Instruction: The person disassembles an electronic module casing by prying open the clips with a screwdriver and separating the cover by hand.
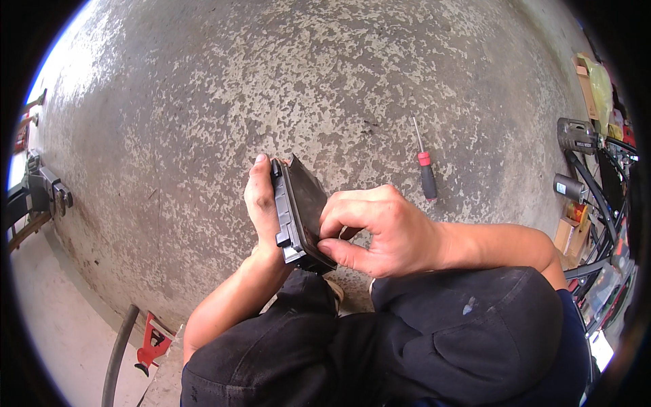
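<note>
A black rectangular plastic box [289, 220], with ribs and tabs along its edge, is tilted up above my knees. My left hand [261, 203] is closed around its left side, the thumb lying along the far end. On the box's right face, close to the near end, the curled fingers and thumb of my right hand [380, 230] come together in a pinch. Whatever sits between those fingertips is hidden. A screwdriver [425, 166] with a red and black handle lies on the floor beyond my right hand, its shaft pointing away from me.
Worn, patchy concrete floor [224, 102] stretches ahead. At the lower left stands a red metal stand [156, 342] beside a dark bar [120, 359]. Along the right edge are a grey-black case [578, 136], a black cylinder [569, 188], cardboard boxes [568, 236] and black tubing.
</note>
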`<state>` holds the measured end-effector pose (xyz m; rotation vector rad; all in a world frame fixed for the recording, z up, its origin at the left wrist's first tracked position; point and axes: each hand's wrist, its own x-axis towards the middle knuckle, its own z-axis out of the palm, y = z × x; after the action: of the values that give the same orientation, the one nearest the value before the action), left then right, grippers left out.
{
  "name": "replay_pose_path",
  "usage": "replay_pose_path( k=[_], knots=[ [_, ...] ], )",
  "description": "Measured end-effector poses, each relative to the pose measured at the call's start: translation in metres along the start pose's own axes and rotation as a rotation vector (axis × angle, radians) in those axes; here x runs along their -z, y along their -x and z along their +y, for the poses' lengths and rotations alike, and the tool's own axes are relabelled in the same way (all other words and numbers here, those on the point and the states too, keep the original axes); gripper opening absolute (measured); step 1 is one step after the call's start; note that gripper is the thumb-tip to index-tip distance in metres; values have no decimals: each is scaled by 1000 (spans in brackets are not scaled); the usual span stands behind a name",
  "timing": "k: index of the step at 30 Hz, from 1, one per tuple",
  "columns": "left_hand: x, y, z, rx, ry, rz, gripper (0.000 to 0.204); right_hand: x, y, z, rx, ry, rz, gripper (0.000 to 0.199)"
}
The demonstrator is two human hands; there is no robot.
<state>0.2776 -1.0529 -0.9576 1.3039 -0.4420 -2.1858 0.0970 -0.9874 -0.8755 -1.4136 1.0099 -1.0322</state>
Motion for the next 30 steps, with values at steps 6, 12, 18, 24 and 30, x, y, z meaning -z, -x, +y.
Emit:
replay_pose_path(
  k=[6, 12, 18, 24, 30],
  knots=[
    [-9, 8, 1, 7, 66, 38, 54, -7, -1, 2, 58, 92, 3, 13],
    [-25, 18, 4, -3, 162, -45, 46, -14, 0, -6, 129, 239, -16, 17],
    [-23, 27, 10, -88, 161, -114, 38, -2, 4, 12, 137, 318, 180, 14],
    [-32, 31, 20, -276, 248, -320, 40, 5, 4, 20, -227, 57, 326, 24],
    [-24, 35, 24, -462, 113, -442, 40, 7, 1, 16, -152, 152, 307, 26]
  ],
)
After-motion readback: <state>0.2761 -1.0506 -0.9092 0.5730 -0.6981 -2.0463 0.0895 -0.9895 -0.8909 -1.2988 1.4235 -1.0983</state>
